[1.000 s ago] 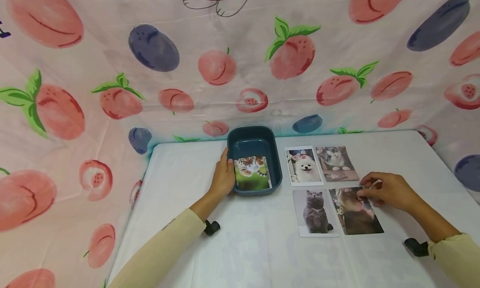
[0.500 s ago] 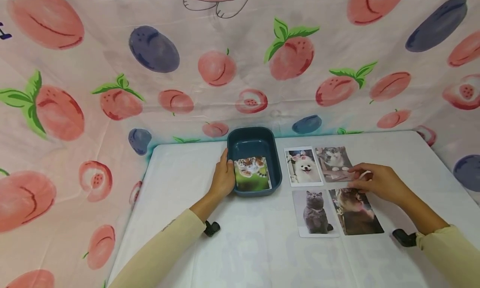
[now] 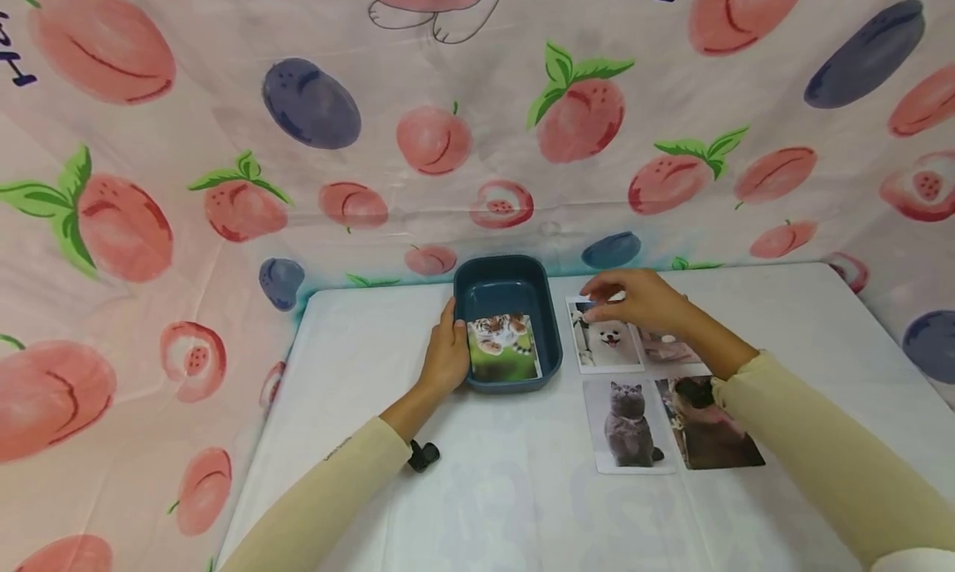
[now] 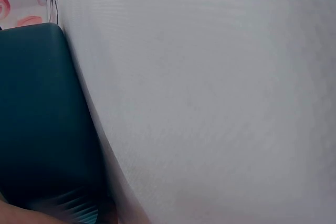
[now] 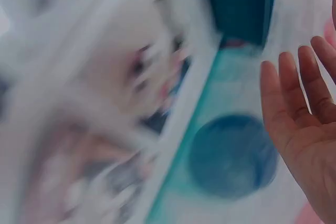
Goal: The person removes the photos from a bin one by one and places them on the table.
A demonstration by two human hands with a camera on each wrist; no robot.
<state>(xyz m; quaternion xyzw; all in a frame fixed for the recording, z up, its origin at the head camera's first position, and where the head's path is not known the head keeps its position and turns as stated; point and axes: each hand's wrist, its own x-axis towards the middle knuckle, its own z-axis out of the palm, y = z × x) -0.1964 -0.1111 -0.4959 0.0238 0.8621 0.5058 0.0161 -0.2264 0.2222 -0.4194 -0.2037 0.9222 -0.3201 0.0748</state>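
A dark teal bin (image 3: 501, 265) stands near the back edge of the white table, with a tiger cub photo card (image 3: 501, 348) in its near part. My left hand (image 3: 445, 355) holds the bin by its left wall, thumb at the rim. Over the upper part of the white dog photo card (image 3: 610, 346) hovers my right hand (image 3: 642, 298), holding nothing; the right wrist view shows its fingers (image 5: 287, 77) extended. Beside the dog card lies a cat photo card (image 3: 667, 348), partly hidden by my hand and wrist.
Nearer to me lie a grey cat photo card (image 3: 629, 427) and a darker animal photo card (image 3: 716, 431), partly under my right sleeve (image 3: 813, 448). A fruit-print cloth (image 3: 507, 124) hangs behind the white table (image 3: 522, 489).
My right hand has moved left and away from me, from the darker card past the cat card to above the dog card. The left hand and bin stay in place.
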